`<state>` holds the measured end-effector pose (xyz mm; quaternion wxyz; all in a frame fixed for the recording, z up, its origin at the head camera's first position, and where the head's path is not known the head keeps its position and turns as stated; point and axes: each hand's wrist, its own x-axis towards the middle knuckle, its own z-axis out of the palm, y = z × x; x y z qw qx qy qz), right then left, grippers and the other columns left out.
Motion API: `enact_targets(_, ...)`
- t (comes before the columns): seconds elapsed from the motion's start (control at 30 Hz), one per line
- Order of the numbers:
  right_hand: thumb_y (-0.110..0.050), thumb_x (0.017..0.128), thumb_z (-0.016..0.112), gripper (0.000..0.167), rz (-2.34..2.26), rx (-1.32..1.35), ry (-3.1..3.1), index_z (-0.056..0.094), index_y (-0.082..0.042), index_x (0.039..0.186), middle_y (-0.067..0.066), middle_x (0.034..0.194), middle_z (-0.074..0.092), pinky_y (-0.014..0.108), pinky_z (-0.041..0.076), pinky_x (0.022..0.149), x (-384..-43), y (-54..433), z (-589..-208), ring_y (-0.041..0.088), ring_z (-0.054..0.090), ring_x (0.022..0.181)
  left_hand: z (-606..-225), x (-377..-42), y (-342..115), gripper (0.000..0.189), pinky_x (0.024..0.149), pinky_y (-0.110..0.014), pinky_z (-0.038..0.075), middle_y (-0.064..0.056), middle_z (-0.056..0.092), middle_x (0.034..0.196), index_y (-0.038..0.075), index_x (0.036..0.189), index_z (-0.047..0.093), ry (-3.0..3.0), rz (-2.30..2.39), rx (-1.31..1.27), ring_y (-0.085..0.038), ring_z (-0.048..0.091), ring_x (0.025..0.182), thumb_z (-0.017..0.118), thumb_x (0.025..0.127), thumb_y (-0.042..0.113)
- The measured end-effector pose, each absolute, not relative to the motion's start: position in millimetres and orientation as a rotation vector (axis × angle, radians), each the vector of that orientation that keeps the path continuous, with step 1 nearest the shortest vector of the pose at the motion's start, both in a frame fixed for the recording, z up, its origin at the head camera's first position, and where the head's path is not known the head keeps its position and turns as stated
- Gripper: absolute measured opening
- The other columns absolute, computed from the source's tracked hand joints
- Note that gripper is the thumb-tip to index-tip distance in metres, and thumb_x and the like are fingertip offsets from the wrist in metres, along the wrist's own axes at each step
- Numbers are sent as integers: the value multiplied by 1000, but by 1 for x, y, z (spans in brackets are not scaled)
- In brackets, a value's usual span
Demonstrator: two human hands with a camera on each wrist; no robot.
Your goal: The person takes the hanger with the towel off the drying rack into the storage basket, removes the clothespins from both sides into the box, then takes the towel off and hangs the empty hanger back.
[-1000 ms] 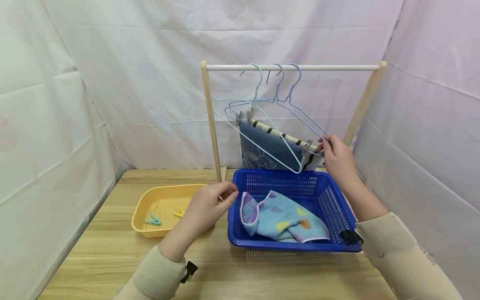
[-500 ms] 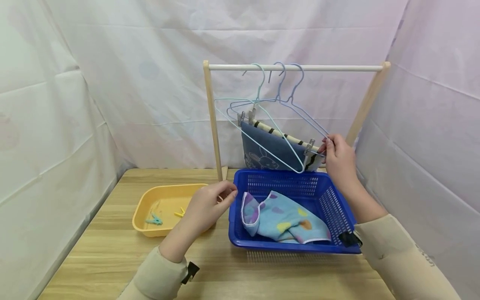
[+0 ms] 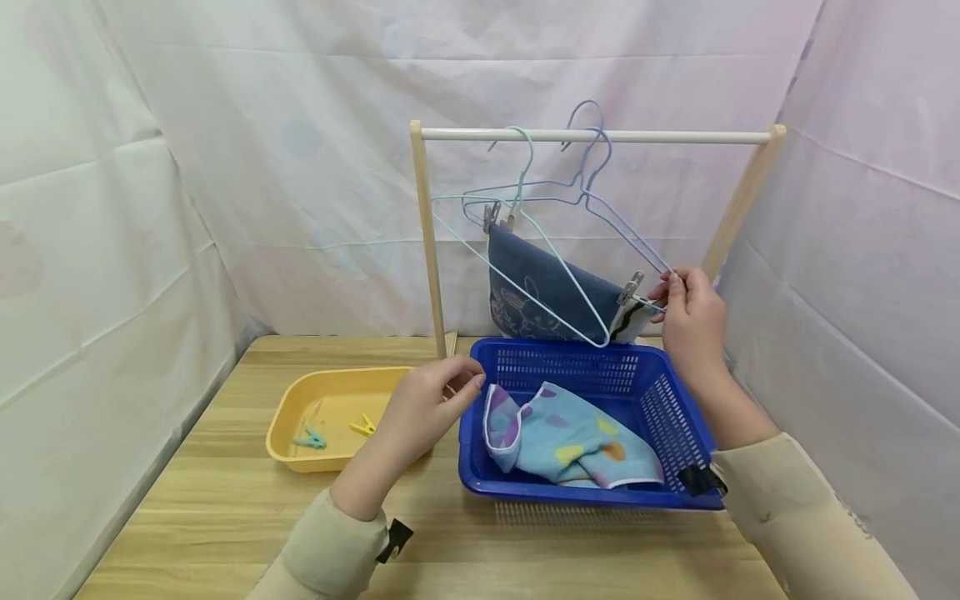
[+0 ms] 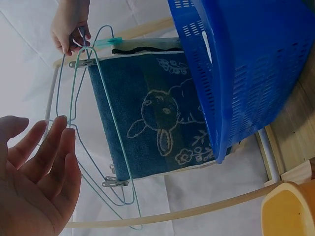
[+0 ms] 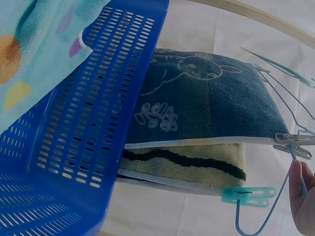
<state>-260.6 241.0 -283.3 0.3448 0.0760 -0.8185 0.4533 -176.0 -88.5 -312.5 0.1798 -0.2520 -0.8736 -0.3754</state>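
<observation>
My right hand (image 3: 693, 317) pinches the lower right corner of a blue wire hanger (image 3: 630, 237). A dark blue towel (image 3: 543, 287) with a rabbit pattern hangs from it by metal clips (image 3: 632, 287). One blue hook (image 3: 583, 108) stands above the white rod; another blue hook (image 3: 606, 154) hangs over the rod close by. Behind the blue towel is a cream towel (image 5: 197, 169) with dark stripes, held by a teal clothespin (image 5: 248, 195). A mint hanger (image 3: 558, 258) hangs in front. My left hand (image 3: 431, 404), fingers loosely bent, holds nothing beside the basket's left rim.
A blue basket (image 3: 471, 458) below the rack holds a light blue spotted towel (image 3: 570, 442). To its left, a yellow tray (image 3: 300, 392) contains a teal clothespin (image 3: 310, 437) and a yellow clothespin (image 3: 363, 425). The rack's wooden post (image 3: 427, 242) stands behind the left hand.
A blue hanger's hook has risen above the rod and shifted right, next to the other blue hook. Its towel swung up, covering most of the striped one. My right hand moved slightly right.
</observation>
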Motion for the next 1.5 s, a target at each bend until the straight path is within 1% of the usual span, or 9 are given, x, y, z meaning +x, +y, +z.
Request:
enact_targets(0.2, -13, 106, 40, 27, 1238, 196, -2061, 55, 8, 108, 12, 86, 62, 13, 50, 58, -259, 241, -283, 7, 60, 73, -310, -176, -86, 8, 65, -22, 52, 11, 63, 79, 13, 98, 70, -2473, -1078, -679, -4, 57, 71, 64, 95, 17)
enact_targets(0.33, -13, 105, 41, 26, 1247, 199, -2048, 56, 8, 108, 11, 86, 63, 14, 50, 58, -260, 241, -284, 10, 61, 72, -308, -176, -85, 7, 66, -23, 53, 10, 64, 80, 13, 98, 70, -2460, -1100, -675, -5, 57, 72, 65, 94, 16)
enact_targets(0.57, -13, 105, 40, 26, 1267, 200, -2036, 56, 8, 108, 12, 87, 62, 13, 50, 57, -262, 238, -284, 11, 60, 73, -309, -176, -87, 6, 66, -24, 53, 9, 63, 79, 13, 97, 70, -2457, -1114, -674, -6, 57, 71, 65, 94, 16)
enact_targets(0.73, -14, 106, 39, 29, 1271, 181, -2044, 57, 8, 110, 12, 88, 62, 13, 50, 59, -263, 238, -280, 15, 60, 74, -309, -177, -87, 8, 66, -25, 53, 9, 63, 79, 12, 97, 70, -2456, -1111, -666, -6, 57, 71, 64, 95, 17)
enact_targets(0.83, -15, 106, 39, 29, 1280, 174, -2050, 56, 8, 110, 12, 89, 62, 13, 50, 60, -262, 237, -277, 14, 60, 76, -309, -177, -87, 8, 66, -24, 53, 10, 63, 79, 12, 98, 70, -2460, -1114, -656, -6, 56, 71, 64, 95, 17)
enact_targets(1.0, -15, 106, 40, 23, 1334, 180, -2001, 56, 2, 104, 11, 87, 61, 14, 50, 58, -262, 237, -277, 11, 59, 75, -307, -177, -84, 9, 67, -25, 53, 10, 63, 80, 14, 98, 70, -2473, -1122, -641, -6, 57, 72, 63, 96, 19)
enact_targets(1.13, -16, 106, 40, 20, 1353, 171, -1980, 57, -4, 103, 7, 86, 60, 14, 50, 59, -258, 239, -279, 12, 59, 75, -306, -179, -81, 10, 67, -25, 53, 10, 63, 80, 14, 99, 70, -2478, -1137, -634, -6, 57, 72, 63, 96, 20)
enact_targets(1.3, -17, 106, 40, 24, 1356, 172, -1960, 56, 0, 106, 5, 86, 59, 14, 51, 60, -252, 243, -284, 15, 59, 75, -304, -180, -79, 9, 68, -24, 53, 9, 65, 81, 14, 99, 70, -2470, -1162, -645, -7, 58, 73, 64, 95, 19)
enact_targets(1.5, -16, 105, 41, 22, 1357, 193, -1939, 57, -1, 105, 6, 86, 59, 15, 52, 61, -246, 247, -290, 17, 60, 73, -303, -180, -77, 7, 68, -25, 53, 7, 65, 82, 13, 99, 69, -2455, -1186, -658, -7, 59, 74, 64, 94, 14)
